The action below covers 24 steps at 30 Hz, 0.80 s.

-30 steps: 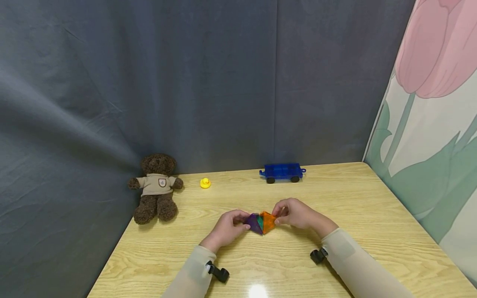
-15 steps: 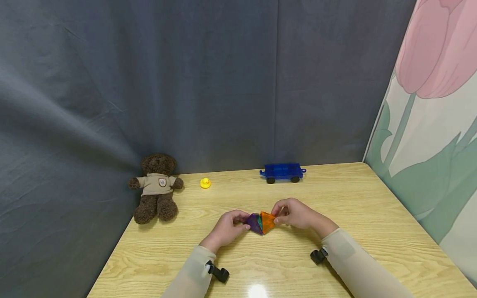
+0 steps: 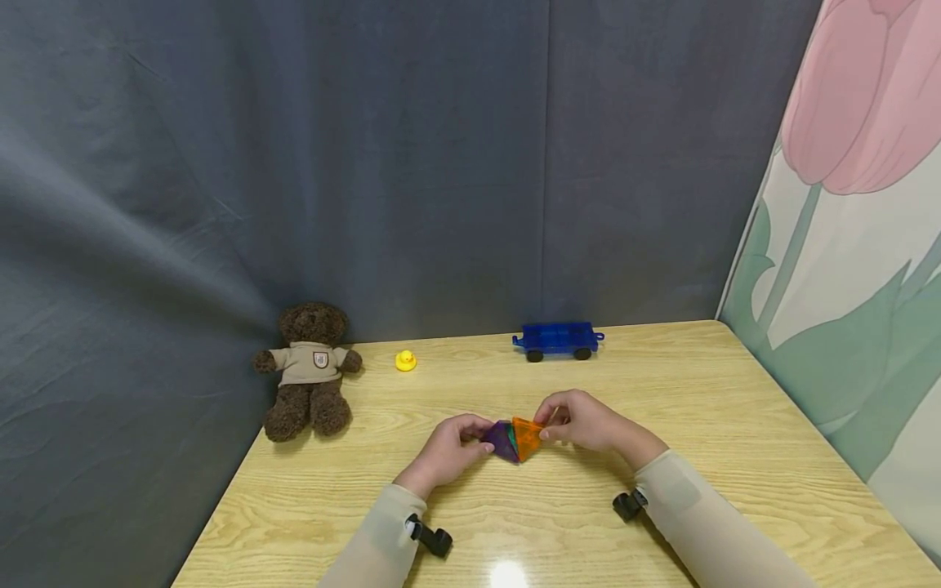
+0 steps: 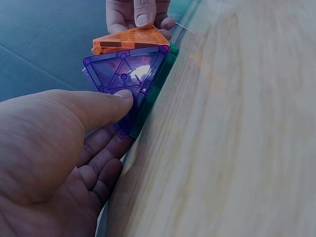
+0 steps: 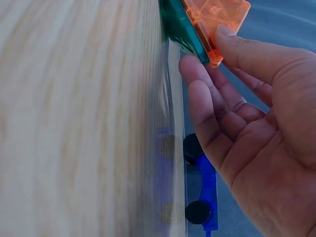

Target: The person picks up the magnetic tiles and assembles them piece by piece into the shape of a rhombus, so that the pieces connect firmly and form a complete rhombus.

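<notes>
In the head view my left hand point(image 3: 446, 451) pinches a purple triangular magnetic tile point(image 3: 502, 442), thumb on its face. From the other side my right hand point(image 3: 581, 421) pinches an orange triangular magnetic tile point(image 3: 526, 438) between thumb and fingers. Both triangles lean inward over a green tile point(image 4: 149, 104), which lies flat on the table under them; only its edge and a sliver between the triangles show. In the left wrist view the top edges of the purple and orange tiles look very close; whether they touch I cannot tell.
Behind the hands, a blue toy wagon point(image 3: 557, 339) with black wheels stands near the table's back edge. To its left are a yellow rubber duck point(image 3: 405, 361) and a brown teddy bear point(image 3: 310, 371) in a beige shirt. A grey curtain point(image 3: 441, 163) hangs behind.
The orange tile has tipped slightly left toward the purple one, and the green gap between them has narrowed. My left hand has stayed in place.
</notes>
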Each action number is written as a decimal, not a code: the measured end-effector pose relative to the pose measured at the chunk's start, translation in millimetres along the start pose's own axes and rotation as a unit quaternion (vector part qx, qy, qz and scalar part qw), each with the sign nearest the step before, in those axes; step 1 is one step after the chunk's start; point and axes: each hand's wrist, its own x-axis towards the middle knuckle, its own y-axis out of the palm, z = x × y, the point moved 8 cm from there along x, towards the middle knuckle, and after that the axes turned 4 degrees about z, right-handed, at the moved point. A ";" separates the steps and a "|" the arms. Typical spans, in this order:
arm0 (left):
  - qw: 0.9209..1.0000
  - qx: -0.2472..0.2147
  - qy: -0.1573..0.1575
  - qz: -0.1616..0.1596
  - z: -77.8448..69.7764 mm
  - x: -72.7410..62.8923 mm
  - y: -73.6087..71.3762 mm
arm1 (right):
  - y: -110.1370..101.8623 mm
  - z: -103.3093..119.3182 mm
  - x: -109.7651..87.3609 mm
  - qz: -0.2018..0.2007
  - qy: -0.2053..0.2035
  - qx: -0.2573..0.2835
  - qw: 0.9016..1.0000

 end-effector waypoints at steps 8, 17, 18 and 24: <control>1.000 0.003 -0.002 0.002 0.9 -0.1 0.1 | -1.0 -1.9 2.1 -0.004 -0.004 -0.001 1.000; 1.000 0.009 -0.003 0.003 1.6 -0.9 0.5 | -1.1 1.0 2.4 -0.005 -0.006 0.006 1.000; 1.000 0.009 -0.003 0.002 1.8 -0.9 0.5 | -1.3 1.3 2.4 -0.006 -0.006 0.007 1.000; 1.000 0.012 -0.002 0.002 2.0 -0.8 0.5 | -1.1 1.6 2.4 -0.007 -0.007 0.009 1.000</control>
